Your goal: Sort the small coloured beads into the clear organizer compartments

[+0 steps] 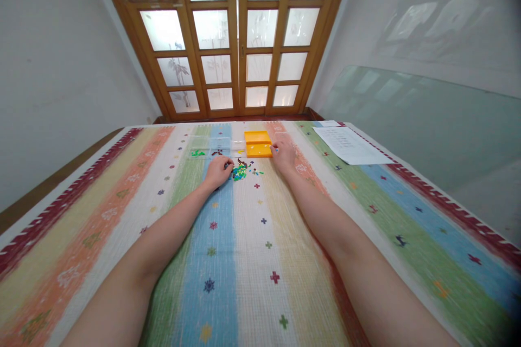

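A small heap of tiny coloured pieces (241, 170) lies on the striped cloth between my hands. My left hand (217, 171) rests at the heap's left edge with its fingers curled in a pinch on something too small to make out. My right hand (283, 155) sits to the right of an orange tray (258, 143), fingers pinched on a tiny piece at the tray's right edge. A clear compartment box (211, 147) with green and dark pieces in it lies left of the tray.
A printed paper sheet (349, 145) lies at the far right of the striped cloth (244, 260). A glass pane (427, 119) leans on the right wall. Wooden glazed doors (238, 38) stand behind the table.
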A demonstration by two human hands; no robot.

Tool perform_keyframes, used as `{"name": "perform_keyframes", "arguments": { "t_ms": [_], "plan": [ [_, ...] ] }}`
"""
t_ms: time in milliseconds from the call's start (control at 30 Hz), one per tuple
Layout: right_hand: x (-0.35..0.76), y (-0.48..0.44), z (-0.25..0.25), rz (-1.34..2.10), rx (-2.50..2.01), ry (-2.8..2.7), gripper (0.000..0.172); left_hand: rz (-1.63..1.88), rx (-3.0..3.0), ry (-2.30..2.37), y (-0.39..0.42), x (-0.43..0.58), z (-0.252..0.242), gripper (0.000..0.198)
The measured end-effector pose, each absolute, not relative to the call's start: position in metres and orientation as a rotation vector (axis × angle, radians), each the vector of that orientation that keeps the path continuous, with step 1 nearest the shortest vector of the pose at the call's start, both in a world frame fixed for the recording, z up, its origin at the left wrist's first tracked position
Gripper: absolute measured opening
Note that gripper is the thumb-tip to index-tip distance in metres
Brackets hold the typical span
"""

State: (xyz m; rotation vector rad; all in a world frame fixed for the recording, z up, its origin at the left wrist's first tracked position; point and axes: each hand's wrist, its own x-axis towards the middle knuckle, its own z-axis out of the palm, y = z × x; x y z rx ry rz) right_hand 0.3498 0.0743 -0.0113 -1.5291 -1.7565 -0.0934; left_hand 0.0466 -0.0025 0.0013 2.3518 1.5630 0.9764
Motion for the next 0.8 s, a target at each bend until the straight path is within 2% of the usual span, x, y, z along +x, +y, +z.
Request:
{"name": "perform_keyframes", "arguments": {
  "t_ms": [500,800],
  "plan": [
    [0.345,0.066,-0.004,0.002,-1.575,-1.729,0.021,0.892,2.517,1.537,-0.010,0.051,0.008,0.016],
    [0.328,0.041,0.016,0.302,-1.289,-2.312,0.019,0.794,2.666,1.404,-0.016,0.054,0.010,0.019]
  ]
}}
